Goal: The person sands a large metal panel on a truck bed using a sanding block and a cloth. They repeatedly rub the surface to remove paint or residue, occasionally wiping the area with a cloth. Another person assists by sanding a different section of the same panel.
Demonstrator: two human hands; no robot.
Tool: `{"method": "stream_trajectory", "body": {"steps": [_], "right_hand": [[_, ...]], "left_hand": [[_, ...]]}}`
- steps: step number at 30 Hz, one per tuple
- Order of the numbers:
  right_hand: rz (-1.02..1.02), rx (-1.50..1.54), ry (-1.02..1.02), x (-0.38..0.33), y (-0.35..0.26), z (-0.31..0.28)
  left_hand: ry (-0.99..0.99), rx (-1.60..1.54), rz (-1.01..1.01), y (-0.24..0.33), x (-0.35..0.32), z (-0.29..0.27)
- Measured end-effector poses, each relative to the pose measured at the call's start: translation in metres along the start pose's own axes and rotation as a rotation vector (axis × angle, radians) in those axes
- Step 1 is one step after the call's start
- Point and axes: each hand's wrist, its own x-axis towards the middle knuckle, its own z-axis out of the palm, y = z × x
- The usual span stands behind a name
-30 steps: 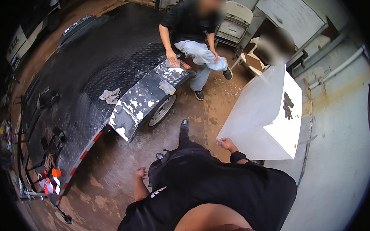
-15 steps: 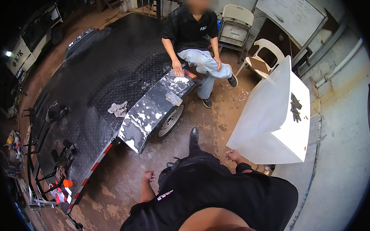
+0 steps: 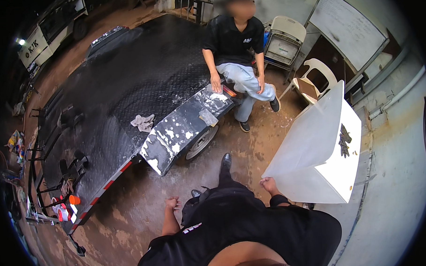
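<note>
My left hand (image 3: 173,203) hangs beside my body with its fingers loosely bent and apart, holding nothing. It is nearest to the trailer fender (image 3: 164,153), which is dark with patchy white areas, but does not touch it. My right hand (image 3: 270,185) is at the lower left corner of a large white panel (image 3: 293,144), fingers half curled and nothing seen in them; whether it touches the panel I cannot tell. A seated co-worker's hand (image 3: 215,83) presses a grey sheet on the fender's far end. A second greyish piece (image 3: 208,117) lies on the fender.
The trailer's black tread-plate deck (image 3: 126,79) fills the left, with a crumpled rag (image 3: 142,123) on it and an orange cup (image 3: 74,199) near its edge. Dark gloves (image 3: 344,140) lie on the white panel. Behind are a plastic chair (image 3: 321,75), a folded chair (image 3: 285,39) and a whiteboard (image 3: 347,27).
The view has shifted, so the surroundings sit further right. My right hand has come closer to the white panel's corner. The co-worker's hand stays on the fender.
</note>
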Motion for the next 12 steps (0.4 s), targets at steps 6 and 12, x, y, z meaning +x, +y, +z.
{"method": "stream_trajectory", "body": {"steps": [6, 12], "right_hand": [[0.045, -0.244, 0.058, -0.014, -0.012, 0.005], [-0.034, -0.261, 0.035, -0.005, -0.015, 0.009]], "left_hand": [[-0.028, 0.065, -0.156, -0.054, -0.016, -0.002], [-0.072, 0.048, -0.172, -0.058, -0.006, -0.003]]}}
